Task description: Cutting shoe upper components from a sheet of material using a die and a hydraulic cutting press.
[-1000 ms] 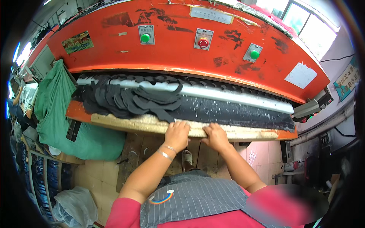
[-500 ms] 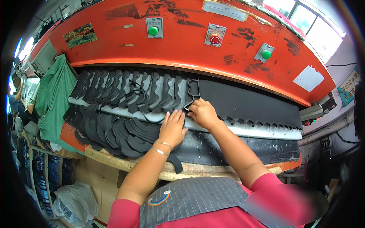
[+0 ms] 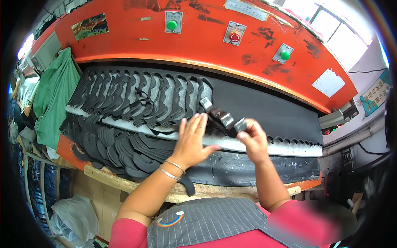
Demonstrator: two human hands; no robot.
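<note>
A metal cutting die with a wavy outline is tilted up off the black foam sheet, held at its near end by my right hand, thumb and fingers closed on it. My left hand, fingers stretched and thumb out, is over the near edge of the sheet, beside the die. Left of the die, the sheet is cut into wavy leftover strips with a pale, worn board showing between them. The sheet's near edge has a row of scalloped notches above the white board edge.
Many flat, curved black foam pieces overlap in a pile at the front left. Behind the sheet stands a red machine beam with green buttons and a red stop button. A green cloth hangs at the left.
My right hand has lifted and tipped the die, which stood flat on the sheet, and moved right and nearer. My left thumb has spread out. The view has shifted slightly.
</note>
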